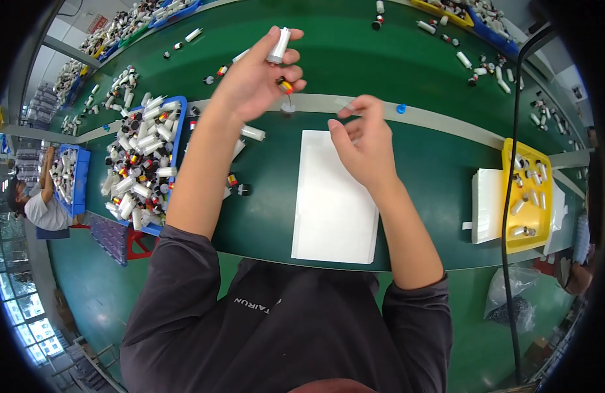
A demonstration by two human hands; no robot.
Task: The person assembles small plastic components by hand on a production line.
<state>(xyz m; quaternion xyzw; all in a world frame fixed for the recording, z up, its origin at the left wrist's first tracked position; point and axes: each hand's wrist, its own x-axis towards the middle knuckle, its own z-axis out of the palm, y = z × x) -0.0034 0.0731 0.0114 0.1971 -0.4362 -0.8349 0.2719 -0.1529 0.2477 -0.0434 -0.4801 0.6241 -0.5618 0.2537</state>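
Observation:
My left hand is raised over the far side of the green workbench, its fingers closed round a white, see-through plastic tube. By its lower fingers is a small red, yellow and black piece, with a pale disc just below it. My right hand hovers over the top of a flat white rectangular sheet or tray. Its fingers are half curled, thumb apart, and I see nothing held. Left of the sheet lie another white tube and a small red-yellow-black piece.
A blue bin heaped with tubes stands left. On the right are a yellow tray with a few tubes, a white box and a hanging black cable. Loose parts lie on the green belt. A co-worker sits far left.

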